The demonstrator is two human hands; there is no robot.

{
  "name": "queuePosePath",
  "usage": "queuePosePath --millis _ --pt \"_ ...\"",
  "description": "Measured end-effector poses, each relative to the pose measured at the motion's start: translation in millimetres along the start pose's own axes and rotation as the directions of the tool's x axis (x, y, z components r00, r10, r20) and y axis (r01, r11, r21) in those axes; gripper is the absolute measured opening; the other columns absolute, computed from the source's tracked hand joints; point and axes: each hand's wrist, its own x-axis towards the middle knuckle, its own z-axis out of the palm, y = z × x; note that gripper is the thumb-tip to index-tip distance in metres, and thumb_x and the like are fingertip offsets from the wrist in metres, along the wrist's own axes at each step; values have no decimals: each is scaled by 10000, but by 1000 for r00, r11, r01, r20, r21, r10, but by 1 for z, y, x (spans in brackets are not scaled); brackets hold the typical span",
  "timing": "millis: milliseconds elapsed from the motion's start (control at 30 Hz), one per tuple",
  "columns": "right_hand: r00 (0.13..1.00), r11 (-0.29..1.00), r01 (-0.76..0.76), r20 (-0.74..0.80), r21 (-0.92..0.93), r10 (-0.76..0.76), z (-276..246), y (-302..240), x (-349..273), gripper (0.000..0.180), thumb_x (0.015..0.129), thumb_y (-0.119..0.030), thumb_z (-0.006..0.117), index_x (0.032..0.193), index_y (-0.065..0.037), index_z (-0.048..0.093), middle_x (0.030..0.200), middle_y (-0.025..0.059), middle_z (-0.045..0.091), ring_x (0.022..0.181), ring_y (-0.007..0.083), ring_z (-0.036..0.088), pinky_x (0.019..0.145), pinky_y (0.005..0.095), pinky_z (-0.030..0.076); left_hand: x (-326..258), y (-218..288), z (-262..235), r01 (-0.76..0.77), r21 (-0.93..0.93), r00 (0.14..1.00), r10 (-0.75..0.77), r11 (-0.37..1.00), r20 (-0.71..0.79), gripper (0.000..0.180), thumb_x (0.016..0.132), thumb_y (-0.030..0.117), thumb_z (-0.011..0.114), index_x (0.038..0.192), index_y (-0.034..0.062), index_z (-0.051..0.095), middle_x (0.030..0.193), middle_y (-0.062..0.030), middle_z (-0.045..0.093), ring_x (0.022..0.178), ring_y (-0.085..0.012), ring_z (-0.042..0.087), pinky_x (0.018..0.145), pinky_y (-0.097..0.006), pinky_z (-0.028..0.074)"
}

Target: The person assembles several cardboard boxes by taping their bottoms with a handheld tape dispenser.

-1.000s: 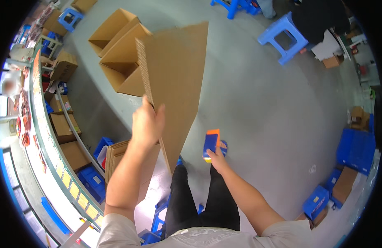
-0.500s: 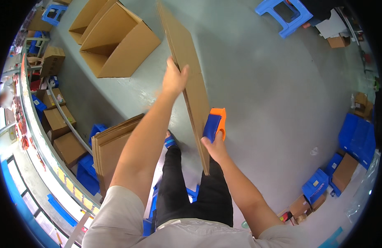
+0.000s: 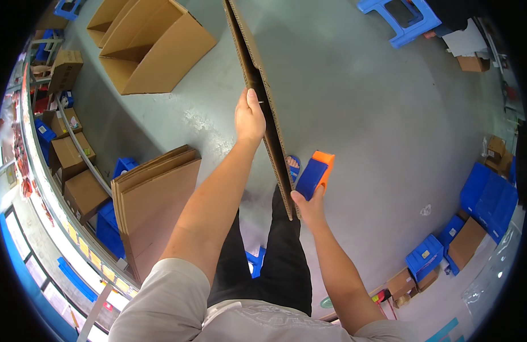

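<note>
A smooth grey workshop floor (image 3: 366, 131) fills most of my feed, with a blue stool (image 3: 400, 23) at the upper right and blue bins (image 3: 489, 194) along the right side. Open cardboard boxes (image 3: 166, 64) stand at the upper left; a stack of flattened cartons (image 3: 161, 211) leans closer in, left of the person's legs.

What I watch is the folded carton (image 3: 273, 137), held nearly edge-on in front of the legs, its two panels parted by a narrow dark gap. Its long axis runs from the top of my view down and slightly rightward, bringing its near end just beside the right grip (image 3: 312, 210). The left grip (image 3: 250, 121) is closed on the left panel farther up, thumb by the gap; I can't make out all its fingers.

The right grip is wrapped around a blue-and-orange tape dispenser (image 3: 313, 174), as I read it, tilted just right of the carton's lower part. Its thumb reaches that edge, though whether it presses the board I can't tell.
</note>
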Motion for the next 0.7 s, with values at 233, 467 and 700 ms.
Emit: queuePosePath --millis 233,467,700 --pt "860 776 253 -232 -577 -454 31 -23 20 542 700 -185 690 1080 95 422 860 219 584 807 397 549 778 457 391 86 53 -23 86 437 985 -10 895 -175 624 787 86 522 1360 22 285 1126 -227 591 1013 -388 591 898 -437 466" --pt "962 850 97 -169 -518 -213 4 -11 29 727 724 -187 697 1270 101 311 1013 285 576 955 454 536 820 494 430 108 4 -102 -95 268 988 123 959 -92 564 719 -13 587 1257 63 435 955 -125 633 734 -217 630 539 -320 503" --pt "958 994 8 -283 -107 -38 -43 14 35 558 755 -203 650 1131 72 343 1064 270 558 964 441 558 831 460 441 -37 -45 -188 -149 422 942 0 894 335 655 780 -9 476 1405 54 294 1220 -213 548 1141 -320 521 954 -365 413"
